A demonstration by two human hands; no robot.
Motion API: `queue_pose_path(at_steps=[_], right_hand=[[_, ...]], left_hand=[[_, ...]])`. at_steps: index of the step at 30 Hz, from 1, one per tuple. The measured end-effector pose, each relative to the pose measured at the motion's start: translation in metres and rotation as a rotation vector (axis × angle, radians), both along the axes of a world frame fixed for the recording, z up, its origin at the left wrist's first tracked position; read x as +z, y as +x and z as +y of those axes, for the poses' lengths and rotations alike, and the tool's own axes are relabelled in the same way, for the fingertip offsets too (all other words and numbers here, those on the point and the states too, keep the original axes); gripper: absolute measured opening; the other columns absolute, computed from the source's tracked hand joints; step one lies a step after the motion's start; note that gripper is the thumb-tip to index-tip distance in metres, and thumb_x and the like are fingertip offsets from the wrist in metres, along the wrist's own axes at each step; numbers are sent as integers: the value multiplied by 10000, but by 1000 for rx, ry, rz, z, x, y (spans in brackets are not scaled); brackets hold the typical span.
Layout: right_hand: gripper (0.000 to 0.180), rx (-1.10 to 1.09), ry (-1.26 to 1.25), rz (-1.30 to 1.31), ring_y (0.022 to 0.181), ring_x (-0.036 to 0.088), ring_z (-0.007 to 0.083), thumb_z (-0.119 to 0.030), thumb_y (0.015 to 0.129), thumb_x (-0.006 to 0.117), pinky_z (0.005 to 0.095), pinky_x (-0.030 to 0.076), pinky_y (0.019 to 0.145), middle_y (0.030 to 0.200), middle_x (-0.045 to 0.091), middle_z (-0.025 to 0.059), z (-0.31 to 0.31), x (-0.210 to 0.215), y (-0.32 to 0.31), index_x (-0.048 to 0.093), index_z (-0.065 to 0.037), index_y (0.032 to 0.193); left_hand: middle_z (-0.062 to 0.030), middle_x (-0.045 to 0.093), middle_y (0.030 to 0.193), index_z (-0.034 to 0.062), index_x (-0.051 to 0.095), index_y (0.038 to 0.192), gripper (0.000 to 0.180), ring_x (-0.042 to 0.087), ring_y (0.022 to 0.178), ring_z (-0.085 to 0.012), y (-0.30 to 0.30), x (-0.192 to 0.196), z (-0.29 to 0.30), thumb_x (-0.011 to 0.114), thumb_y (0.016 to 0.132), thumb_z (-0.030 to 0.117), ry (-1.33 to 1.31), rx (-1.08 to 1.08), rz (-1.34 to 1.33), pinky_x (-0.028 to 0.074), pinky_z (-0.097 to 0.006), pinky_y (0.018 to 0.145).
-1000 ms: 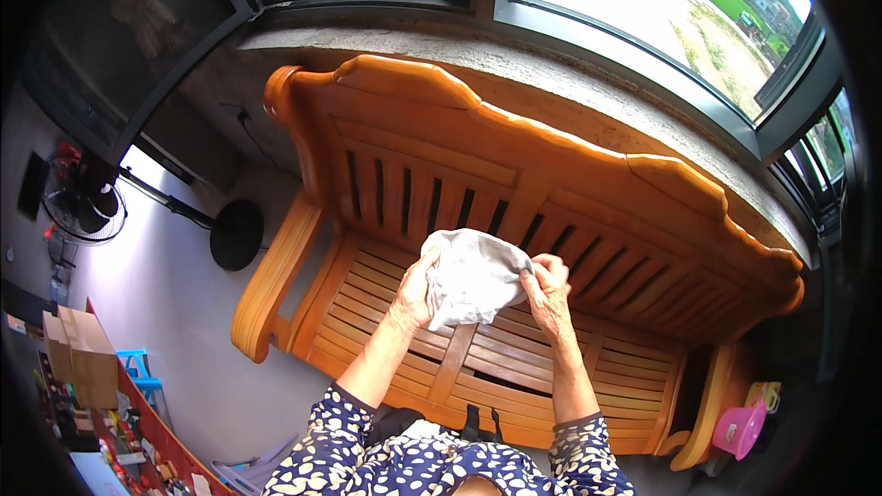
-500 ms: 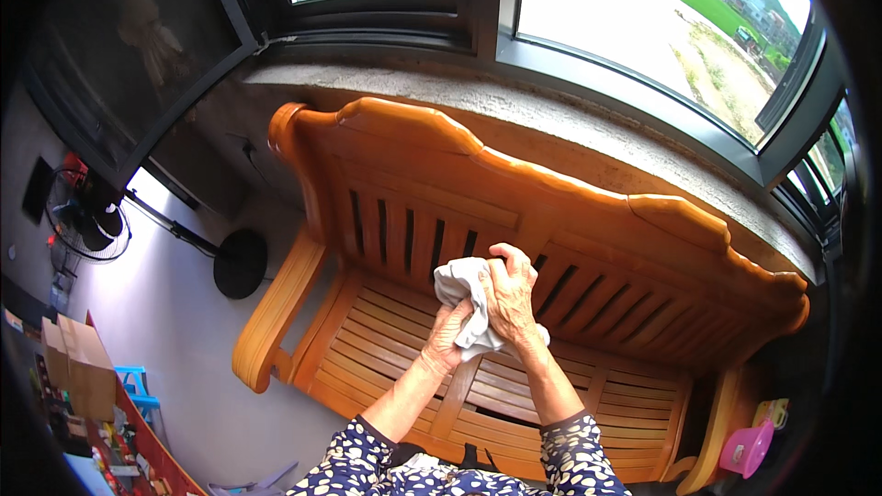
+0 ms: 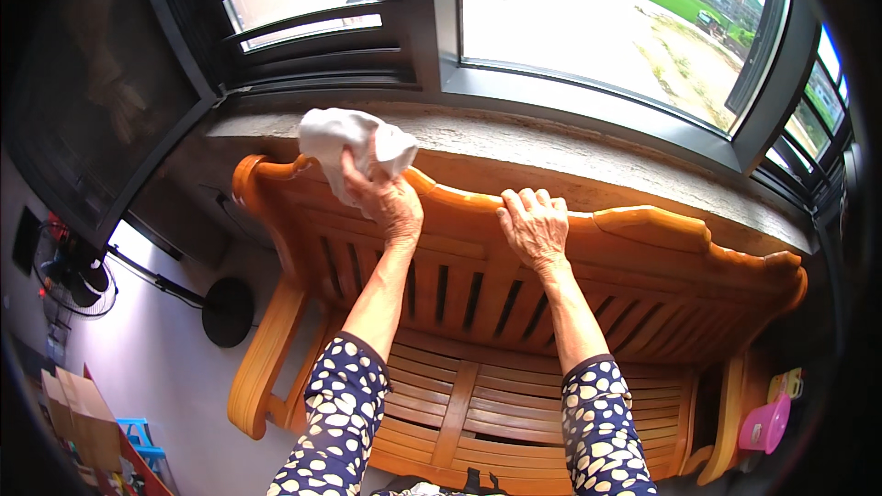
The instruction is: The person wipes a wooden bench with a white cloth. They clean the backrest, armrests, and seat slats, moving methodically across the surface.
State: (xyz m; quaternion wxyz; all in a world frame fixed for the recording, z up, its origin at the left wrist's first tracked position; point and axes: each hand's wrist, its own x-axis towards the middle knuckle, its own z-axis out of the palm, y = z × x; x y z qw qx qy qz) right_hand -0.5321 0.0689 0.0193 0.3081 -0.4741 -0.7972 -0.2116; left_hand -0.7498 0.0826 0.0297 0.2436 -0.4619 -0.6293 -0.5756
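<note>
My left hand is closed on a white cloth, holding it up at the top edge of the wooden bench's backrest, left of its middle. Part of the cloth hangs in front of the backrest, and it hides the rail behind it. Further right, my right hand rests on the top rail with its fingers laid over the edge and no cloth in it. The bench is glossy orange-brown wood, with a slatted seat and a scalloped top rail.
A rough concrete sill runs behind the backrest under dark-framed windows. Left of the bench stands a pedestal fan with a round black base. Cardboard boxes sit at lower left. A pink plastic container is by the right armrest.
Both hands were together on the cloth above the seat. They have parted and moved forward: the left carried the cloth to the backrest's top, the right let go and settled on the rail.
</note>
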Motion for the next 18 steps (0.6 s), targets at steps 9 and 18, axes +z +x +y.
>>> queue_pose_path(at_steps=[9, 18], right_hand=[[221, -10, 14, 14, 768, 524, 186, -374, 806, 616, 363, 373, 670, 779, 505, -5, 2, -1, 1, 553, -179, 886], [248, -10, 31, 2, 766, 519, 181, -381, 811, 599, 359, 371, 668, 796, 509, -3, 3, -2, -1, 560, -168, 933]], left_hand=[[-135, 317, 1406, 163, 653, 1139, 358, 307, 1236, -385, 22, -8, 10, 695, 794, 253, -107, 170, 206, 330, -485, 1012], [-167, 408, 1187, 60, 534, 1138, 324, 418, 1095, -328, -31, -21, 25, 658, 862, 176, 134, 162, -21, 381, -457, 898]])
